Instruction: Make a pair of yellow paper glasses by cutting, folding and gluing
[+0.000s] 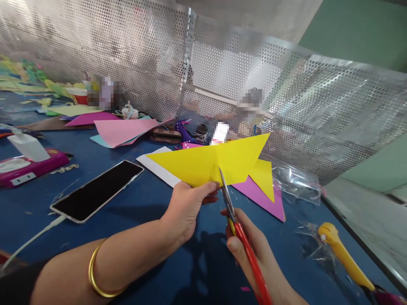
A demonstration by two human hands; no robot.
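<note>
My left hand (187,207) pinches the lower edge of a folded yellow paper (206,163) and holds it above the blue table (143,203). My right hand (254,250) grips red-handled scissors (241,237). Their blades point up and meet the paper's lower edge right beside my left thumb. A gold bangle circles my left wrist. Under the yellow sheet lie a purple paper (263,197), another yellow piece (263,178) and a white sheet (157,167).
A phone (97,190) on a white cable lies at left, near a pink box (28,167). Pink and coloured sheets (122,131) sit further back. A yellow-handled tool (343,254) and clear plastic wrap (295,182) lie at right. Perforated metal panels (254,76) fence the table.
</note>
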